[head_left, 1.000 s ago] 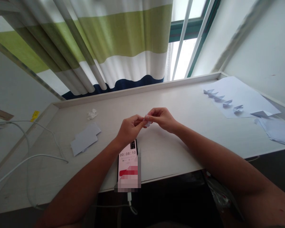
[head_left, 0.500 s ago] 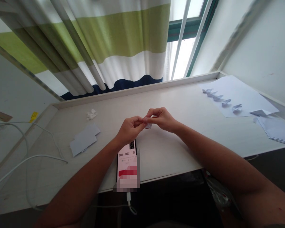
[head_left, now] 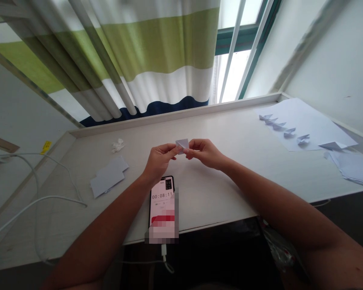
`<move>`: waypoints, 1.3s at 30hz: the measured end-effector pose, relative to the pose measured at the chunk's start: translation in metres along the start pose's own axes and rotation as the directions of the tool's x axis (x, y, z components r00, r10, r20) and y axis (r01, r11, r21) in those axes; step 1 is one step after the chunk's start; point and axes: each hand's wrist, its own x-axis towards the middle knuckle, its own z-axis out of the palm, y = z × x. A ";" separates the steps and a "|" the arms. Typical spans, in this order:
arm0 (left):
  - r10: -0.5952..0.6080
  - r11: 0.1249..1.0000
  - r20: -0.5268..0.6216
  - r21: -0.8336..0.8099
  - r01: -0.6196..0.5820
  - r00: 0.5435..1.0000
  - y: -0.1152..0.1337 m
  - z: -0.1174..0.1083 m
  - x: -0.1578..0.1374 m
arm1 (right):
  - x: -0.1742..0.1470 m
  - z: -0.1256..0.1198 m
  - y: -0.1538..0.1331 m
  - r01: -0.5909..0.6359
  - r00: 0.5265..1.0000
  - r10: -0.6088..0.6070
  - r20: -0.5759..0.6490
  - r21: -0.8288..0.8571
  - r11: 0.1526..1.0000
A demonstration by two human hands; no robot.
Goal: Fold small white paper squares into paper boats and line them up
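Observation:
A small folded piece of white paper [head_left: 182, 143] is held up over the middle of the table, its flat face towards me and a crease running across it. My left hand [head_left: 161, 159] pinches its lower left side between thumb and fingers. On the right side, my right hand [head_left: 204, 152] grips it the same way, thumb in front. Just below my left hand lies a phone [head_left: 162, 201] with a running timer on its screen, its lower part blurred out.
Several small folded paper shapes [head_left: 278, 126] stand in a row on a large white sheet [head_left: 314, 121] at the right. Beside them lies a paper stack [head_left: 355, 167]. On the left are paper pieces [head_left: 109, 177], a crumpled scrap [head_left: 117, 145] and white cables [head_left: 54, 198].
The folded paper has been raised and turned so that its broad face shows between my hands. My hands have moved slightly apart, the left one a little to the left.

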 end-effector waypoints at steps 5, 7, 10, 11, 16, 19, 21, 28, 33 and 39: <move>0.003 1.000 0.048 -0.017 -0.002 0.999 -0.001 -0.001 0.000 | -0.002 0.001 -0.002 0.034 0.999 -0.032 0.026 -0.053 0.998; -0.010 0.999 0.048 -0.032 0.012 0.999 -0.002 -0.001 0.000 | -0.003 0.001 -0.001 0.039 0.999 -0.037 0.029 -0.076 0.996; -0.014 0.999 0.012 -0.046 0.015 1.000 -0.003 -0.002 0.001 | -0.003 0.002 0.002 0.036 0.999 -0.032 0.043 -0.092 0.995; -0.003 0.999 -0.002 -0.039 0.003 1.000 -0.003 -0.003 0.001 | -0.003 0.002 0.002 0.036 0.998 -0.032 0.046 -0.091 0.995; 0.079 0.997 0.003 0.027 -0.079 0.997 -0.001 -0.001 0.000 | -0.003 -0.002 0.002 0.051 0.993 -0.047 0.111 -0.035 0.998; 0.142 0.989 -0.027 0.052 -0.140 0.990 -0.001 0.002 0.000 | -0.002 -0.004 0.003 0.028 0.989 -0.029 0.146 0.007 1.000; 0.168 0.984 -0.046 0.068 -0.165 0.985 -0.002 0.003 0.000 | -0.001 -0.004 0.005 0.007 0.990 -0.010 0.144 0.020 1.000; 0.142 0.986 -0.036 0.092 -0.138 0.989 -0.001 0.003 -0.002 | -0.001 0.000 0.004 0.116 0.993 -0.115 0.027 -0.052 0.992; 0.092 0.996 -0.008 -0.012 -0.092 0.996 0.002 0.004 -0.003 | -0.006 -0.001 -0.002 0.215 0.958 -0.271 -0.092 -0.395 0.893; 0.165 0.986 -0.025 -0.032 -0.165 0.986 -0.001 0.000 -0.001 | -0.008 0.000 0.002 0.203 0.973 -0.227 -0.030 -0.344 0.917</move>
